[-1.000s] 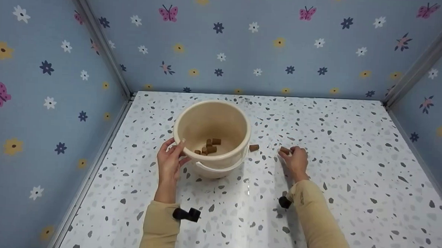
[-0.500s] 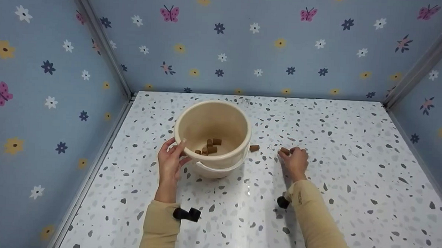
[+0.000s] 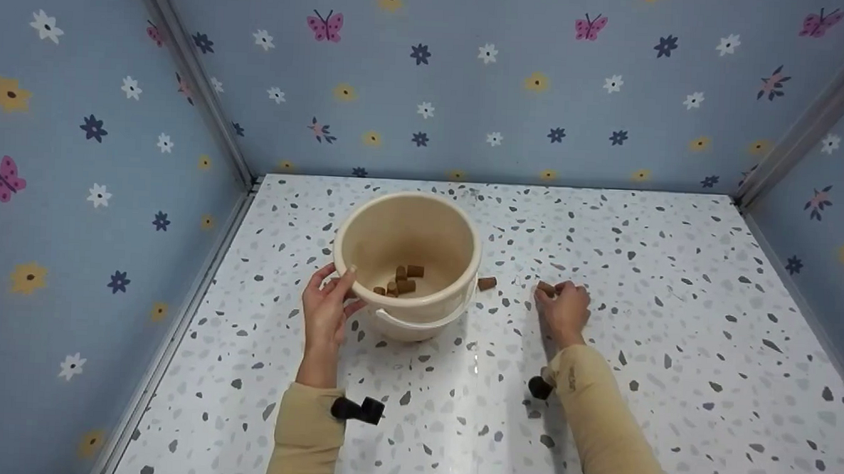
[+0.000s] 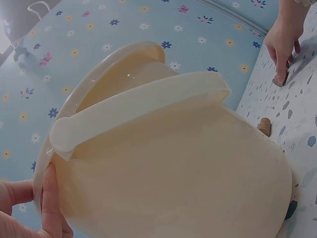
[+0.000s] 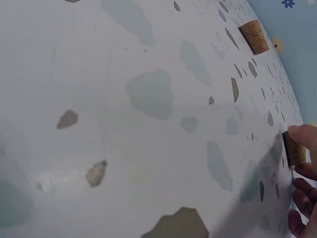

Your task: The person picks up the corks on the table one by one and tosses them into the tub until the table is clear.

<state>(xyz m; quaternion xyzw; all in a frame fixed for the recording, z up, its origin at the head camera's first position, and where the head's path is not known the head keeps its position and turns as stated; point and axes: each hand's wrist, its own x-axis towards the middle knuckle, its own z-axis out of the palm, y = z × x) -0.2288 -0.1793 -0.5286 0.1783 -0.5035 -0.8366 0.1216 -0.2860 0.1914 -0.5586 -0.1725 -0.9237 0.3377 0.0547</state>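
Note:
A cream bucket point(image 3: 418, 322) stands on the speckled tabletop, its white handle point(image 4: 143, 109) hanging down the front. My left hand point(image 3: 325, 307) grips the rim at the left, thumb over the edge and fingers outside. Several brown corks point(image 3: 405, 285) lie on the bucket's floor. Right of the bucket, a loose cork point(image 3: 487, 283) rests on its side; the right wrist view shows this cork point(image 5: 254, 37) near the top. Farther right, my right hand point(image 3: 565, 311) pinches another cork point(image 5: 295, 148) between thumb and finger, low at the table surface.
The white speckled table point(image 3: 675, 312) is enclosed by blue flowered panels point(image 3: 471, 89) at the back and both sides. Metal posts point(image 3: 194, 77) stand at the corners. A black camera mount point(image 3: 357, 409) sticks out from the left sleeve.
Almost nothing differs. The head view has shifted very slightly; the left hand stays on the rim and the right hand stays at its cork.

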